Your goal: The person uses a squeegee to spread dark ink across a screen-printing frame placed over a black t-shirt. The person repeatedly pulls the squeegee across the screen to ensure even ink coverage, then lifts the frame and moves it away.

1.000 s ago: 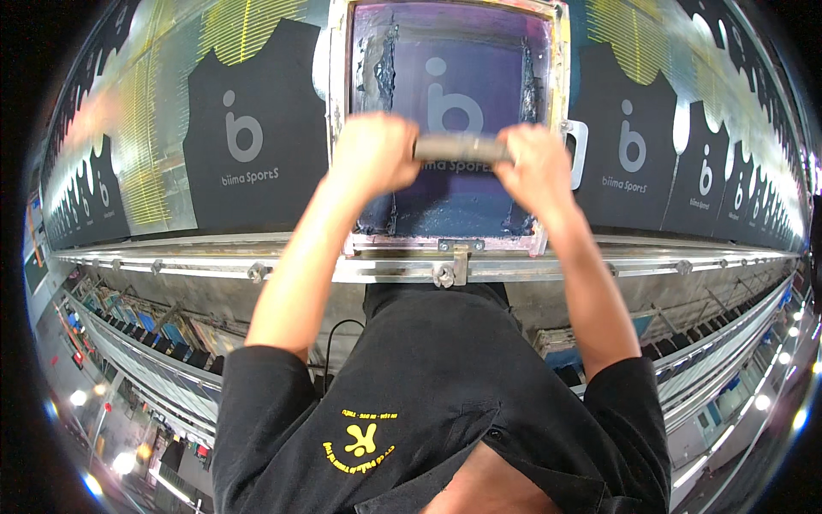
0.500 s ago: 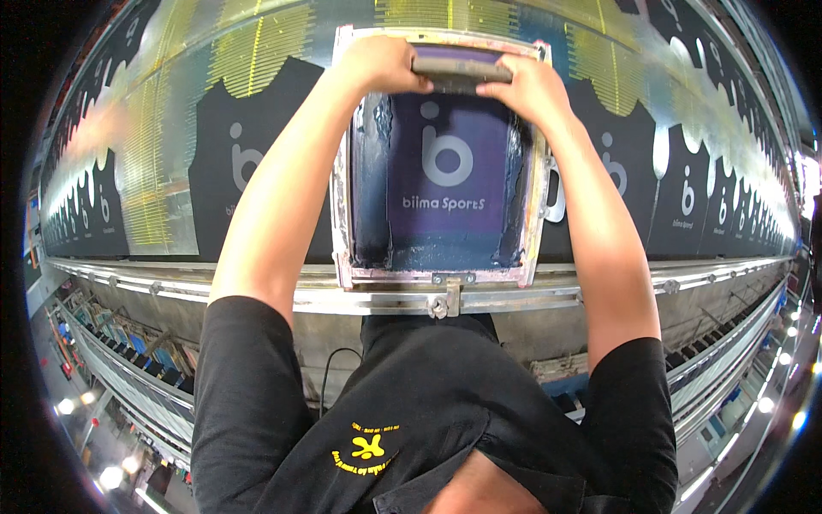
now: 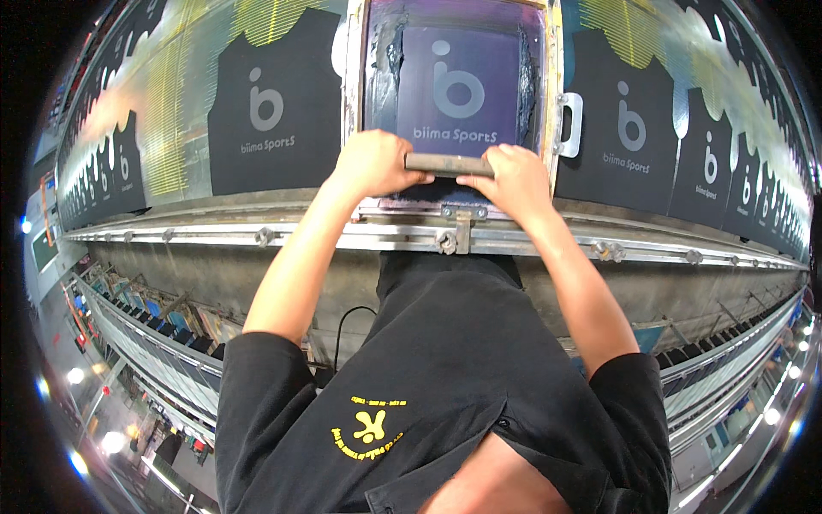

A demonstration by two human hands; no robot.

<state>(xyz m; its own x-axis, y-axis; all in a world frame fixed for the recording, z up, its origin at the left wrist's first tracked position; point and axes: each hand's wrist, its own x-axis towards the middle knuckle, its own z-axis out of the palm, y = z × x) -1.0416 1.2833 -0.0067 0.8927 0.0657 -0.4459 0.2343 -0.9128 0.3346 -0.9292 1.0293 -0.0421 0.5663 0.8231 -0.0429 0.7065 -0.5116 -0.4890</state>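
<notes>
A squeegee (image 3: 449, 164) lies across the near part of a screen printing frame (image 3: 353, 81), and both my hands grip it. My left hand (image 3: 377, 164) is closed round its left end, my right hand (image 3: 518, 178) round its right end. Beyond the squeegee the purple mesh (image 3: 411, 94) shows a pale logo with lettering. Dark ink (image 3: 387, 68) streaks both sides of the mesh. The squeegee's blade edge is mostly hidden by its handle and my fingers.
Black cut fabric panels (image 3: 274, 120) with printed grey logos lie left of the frame, and another panel (image 3: 625, 128) lies right, beside the frame's white side handle (image 3: 570, 125). A metal rail (image 3: 342, 237) with clamps runs along the table's near edge, close to my body.
Both hands have drawn the squeegee from the far end of the frame to its near end. The whole view has shifted, so the frame now sits higher in the picture.
</notes>
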